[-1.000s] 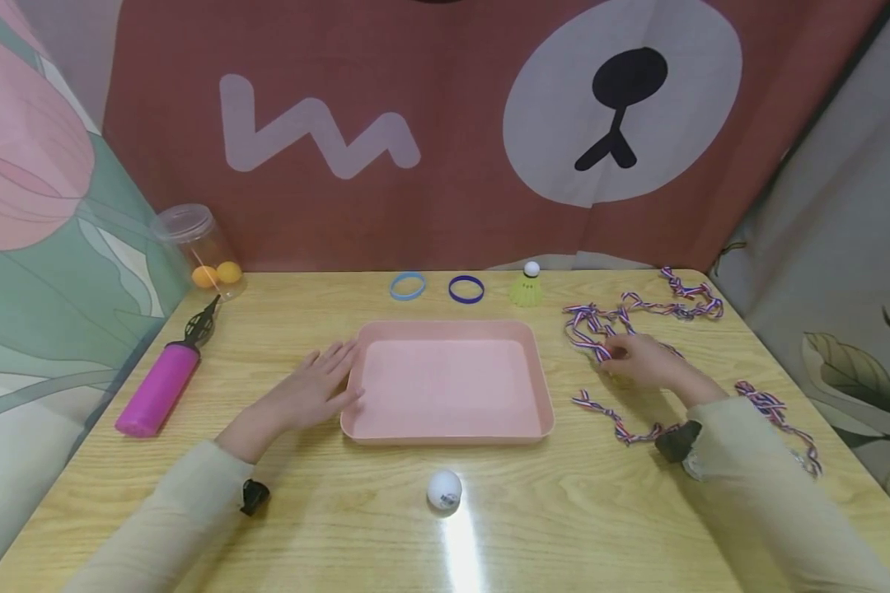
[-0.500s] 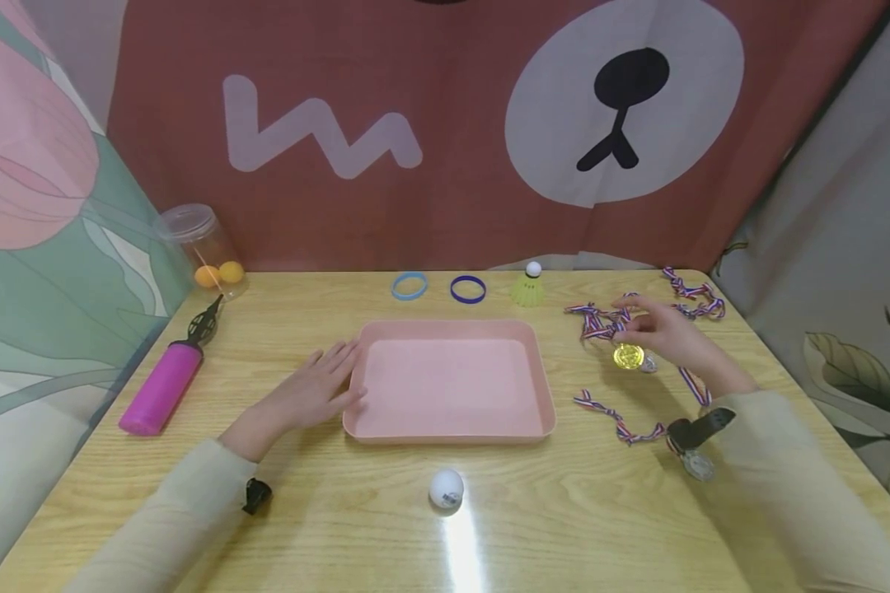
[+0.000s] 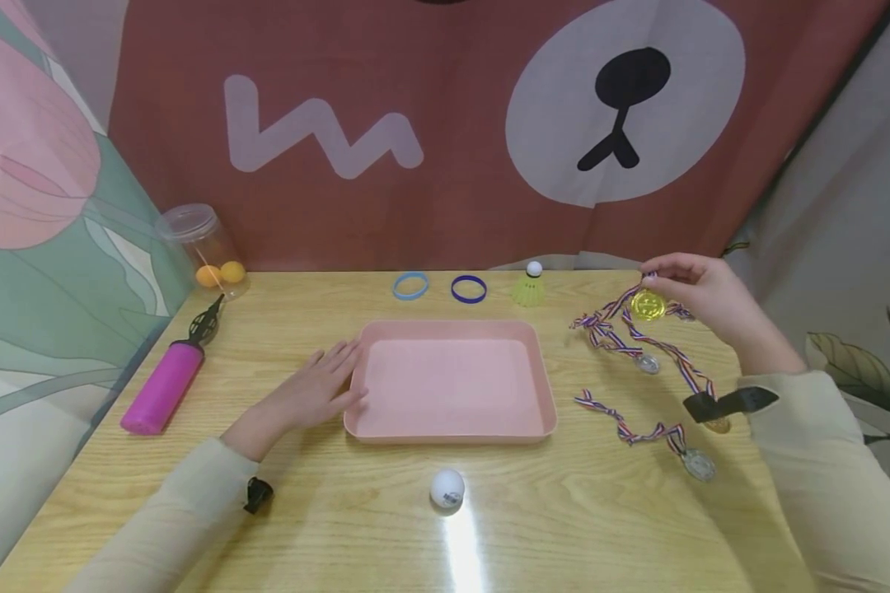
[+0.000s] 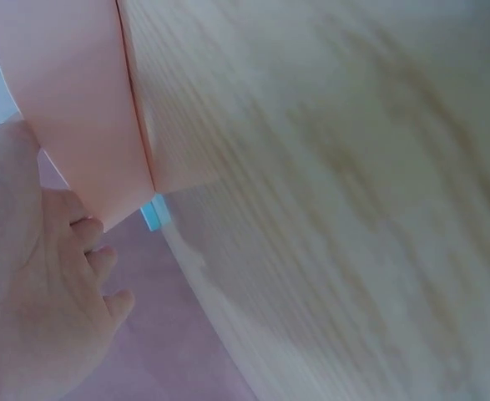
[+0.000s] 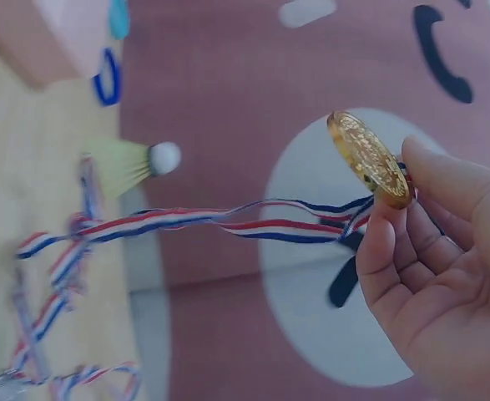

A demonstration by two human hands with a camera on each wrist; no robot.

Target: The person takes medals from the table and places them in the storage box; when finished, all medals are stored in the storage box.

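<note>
My right hand (image 3: 700,296) is raised at the far right of the table, thumb and fingers pinching a gold medal (image 3: 648,305) where its ribbon joins. In the right wrist view the medal (image 5: 368,157) tilts up from the fingertips. Its red, white and blue ribbon (image 5: 186,219) stretches down to a tangle on the table. A silver medal (image 3: 647,363) lies below that tangle, and another silver medal (image 3: 699,464) with a knotted ribbon is nearer me. My left hand (image 3: 304,395) has its fingers extended against the left side of the pink tray (image 3: 448,440).
A white ball (image 3: 447,489) sits in front of the tray. Behind it are a light blue wristband (image 3: 410,296), a dark blue wristband (image 3: 469,301) and a yellow shuttlecock (image 3: 528,290). Leftward stand a clear jar (image 3: 206,239) holding orange balls and a pink hand pump (image 3: 165,387).
My right hand has lifted the gold medal up and to the right from the ribbon tangle, drawing its ribbon taut. The silver medals have come into view. My left hand stays at the tray.
</note>
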